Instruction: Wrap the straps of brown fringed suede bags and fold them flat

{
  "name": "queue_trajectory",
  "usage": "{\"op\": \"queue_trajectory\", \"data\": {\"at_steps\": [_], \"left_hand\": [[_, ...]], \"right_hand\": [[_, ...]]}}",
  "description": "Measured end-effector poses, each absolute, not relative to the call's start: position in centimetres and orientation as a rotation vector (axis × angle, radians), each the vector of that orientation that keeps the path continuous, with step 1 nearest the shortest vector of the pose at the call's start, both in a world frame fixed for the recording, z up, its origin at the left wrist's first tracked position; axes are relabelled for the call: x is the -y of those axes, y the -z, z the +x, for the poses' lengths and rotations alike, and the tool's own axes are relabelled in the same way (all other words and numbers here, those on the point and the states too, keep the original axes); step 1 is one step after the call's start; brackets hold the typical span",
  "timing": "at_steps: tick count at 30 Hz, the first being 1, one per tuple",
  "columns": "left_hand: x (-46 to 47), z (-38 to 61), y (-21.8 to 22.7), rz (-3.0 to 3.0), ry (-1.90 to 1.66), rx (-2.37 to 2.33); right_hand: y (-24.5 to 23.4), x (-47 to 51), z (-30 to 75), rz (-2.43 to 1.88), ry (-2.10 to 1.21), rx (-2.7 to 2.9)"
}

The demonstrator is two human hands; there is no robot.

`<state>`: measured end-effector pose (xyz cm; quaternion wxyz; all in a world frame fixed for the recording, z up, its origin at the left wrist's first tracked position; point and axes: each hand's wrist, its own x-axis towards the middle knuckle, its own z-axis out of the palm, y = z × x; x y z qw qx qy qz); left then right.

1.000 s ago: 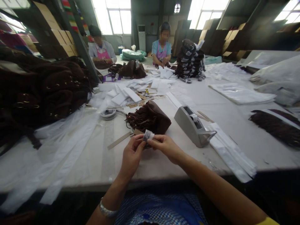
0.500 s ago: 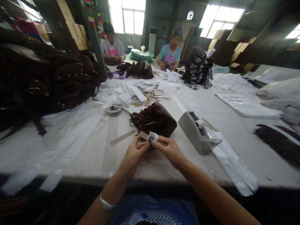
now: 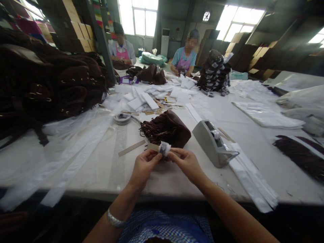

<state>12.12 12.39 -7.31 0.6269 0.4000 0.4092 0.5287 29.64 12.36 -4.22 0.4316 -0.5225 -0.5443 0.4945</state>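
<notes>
Close to the table's front edge, my left hand is closed, its thumb and fingers pinching a small dark piece wrapped in white film. A beige cardboard strip sticks out beside the wrapped piece, above my left fingers. My right hand is closed at the other side of the same piece, thumb and fingertips against it. Just beyond both hands lies a dark brown fringed bag. My fingers hide part of what they hold.
A grey tape dispenser stands right of the bag. Another cardboard strip and a coiled strap lie left. White foam pieces cover the middle. Brown bags are heaped left. Two people work across the table.
My right fingers have shifted slightly at the wrapped piece, and the cardboard strip beside it has tilted flatter. The bag and the tape dispenser stay put.
</notes>
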Motion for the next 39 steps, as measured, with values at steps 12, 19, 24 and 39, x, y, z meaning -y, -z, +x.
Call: {"op": "queue_trajectory", "data": {"at_steps": [12,19,24,39], "left_hand": [[-12.2,12.2,7.0,0.98,-1.217,-0.962],[-11.8,12.1,7.0,0.983,-1.184,-0.998],[-11.4,12.1,6.6,1.087,-1.179,-1.028],[-11.0,11.2,6.4,1.395,-1.171,-1.138]], "right_hand": [[6.3,-12.1,31.4,-0.86,-2.055,0.491],[5.8,-11.5,29.9,-1.119,-1.633,1.073],[5.6,-11.2,28.9,-1.254,-1.349,1.093],[5.3,-11.4,28.6,-1.242,-1.412,1.208]]}}
